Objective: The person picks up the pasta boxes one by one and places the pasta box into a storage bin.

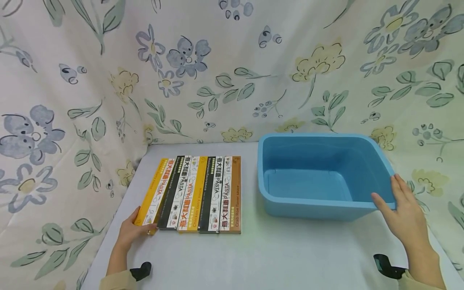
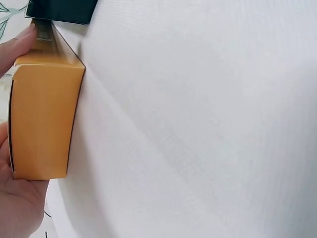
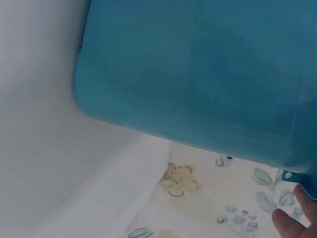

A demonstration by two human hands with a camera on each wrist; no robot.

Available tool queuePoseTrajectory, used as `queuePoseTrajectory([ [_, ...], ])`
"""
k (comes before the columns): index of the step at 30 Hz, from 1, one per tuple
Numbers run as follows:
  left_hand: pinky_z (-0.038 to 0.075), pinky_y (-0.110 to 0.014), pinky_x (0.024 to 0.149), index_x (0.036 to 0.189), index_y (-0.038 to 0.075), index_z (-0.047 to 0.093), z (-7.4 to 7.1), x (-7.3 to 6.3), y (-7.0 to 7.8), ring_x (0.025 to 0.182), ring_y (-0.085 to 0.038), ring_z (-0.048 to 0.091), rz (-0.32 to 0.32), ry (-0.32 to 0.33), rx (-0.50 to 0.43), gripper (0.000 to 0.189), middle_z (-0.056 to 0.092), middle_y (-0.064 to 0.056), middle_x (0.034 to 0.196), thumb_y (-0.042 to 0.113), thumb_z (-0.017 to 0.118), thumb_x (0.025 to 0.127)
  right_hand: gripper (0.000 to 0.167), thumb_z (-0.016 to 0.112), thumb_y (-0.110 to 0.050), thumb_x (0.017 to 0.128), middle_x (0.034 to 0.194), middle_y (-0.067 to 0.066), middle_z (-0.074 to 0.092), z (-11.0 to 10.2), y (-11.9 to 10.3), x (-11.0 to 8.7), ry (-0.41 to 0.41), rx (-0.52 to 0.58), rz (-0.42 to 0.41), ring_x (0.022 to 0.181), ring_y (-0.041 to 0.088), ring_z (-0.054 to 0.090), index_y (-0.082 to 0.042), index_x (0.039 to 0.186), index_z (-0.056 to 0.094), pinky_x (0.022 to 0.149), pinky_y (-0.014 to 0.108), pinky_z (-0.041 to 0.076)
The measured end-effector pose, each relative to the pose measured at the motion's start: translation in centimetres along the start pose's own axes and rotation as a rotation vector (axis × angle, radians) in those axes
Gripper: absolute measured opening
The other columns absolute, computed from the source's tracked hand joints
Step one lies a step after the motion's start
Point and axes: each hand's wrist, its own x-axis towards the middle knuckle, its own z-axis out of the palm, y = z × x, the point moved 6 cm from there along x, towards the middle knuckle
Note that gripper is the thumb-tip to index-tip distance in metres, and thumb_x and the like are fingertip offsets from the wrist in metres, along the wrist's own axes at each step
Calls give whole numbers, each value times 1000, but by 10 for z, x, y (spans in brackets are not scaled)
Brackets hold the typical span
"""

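Note:
My left hand (image 1: 127, 234) grips the near end of a yellow pasta box (image 1: 155, 191), the leftmost of a row of several, slanted away from straight. The left wrist view shows the plain orange end of this box (image 2: 44, 121) between thumb and fingers. Beside it lie a black pasta box (image 1: 170, 201), a yellow chicken curry pasta box (image 1: 196, 193), another black box (image 1: 209, 193) and a brown-orange crab roe pasta box (image 1: 235, 197). At the right, my right hand (image 1: 410, 215) holds the near right corner of a blue plastic bin (image 1: 319, 205) by its rim.
The bin stands open-topped to the right of the boxes, with its inner floor visible. All stand on a white tabletop (image 1: 253, 262). Floral cloth (image 1: 224, 92) hangs behind and at both sides. A dark band piece (image 1: 141, 271) sits near each wrist.

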Motion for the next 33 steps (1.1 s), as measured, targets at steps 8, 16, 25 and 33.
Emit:
queuePoseTrajectory([
  [8, 16, -65, 110, 156, 10, 9, 0, 0, -2, 138, -48, 14, -59, 15, -134, 115, 11, -29, 156, 27, 85, 71, 78, 46, -44, 100, 159, 23, 10, 0, 0, 0, 8, 6, -5, 141, 51, 11, 3, 153, 14, 104, 73, 13],
  [16, 13, -63, 112, 155, 9, 16, 1, -1, 1, 138, -44, 14, -156, 50, -314, 114, 13, -27, 157, 10, 87, 66, 77, 47, -43, 100, 159, 24, 10, -1, 0, 0, -1, 12, -8, 140, 52, 11, 2, 153, 13, 102, 74, 13],
  [25, 13, -60, 113, 155, 9, 22, 2, -2, 9, 137, -43, 18, -212, 125, -443, 112, 17, -26, 157, 1, 86, 64, 78, 45, -44, 100, 159, 24, 10, -2, -1, 0, 4, 4, -6, 141, 52, 11, 2, 153, 13, 102, 74, 13],
  [33, 11, -58, 115, 155, 10, 22, -3, -5, 15, 136, -40, 19, -207, 150, -504, 111, 17, -25, 157, -2, 85, 65, 77, 46, -43, 100, 159, 24, 10, -1, -1, -1, -3, 8, -5, 140, 52, 11, 2, 153, 12, 102, 74, 13],
])
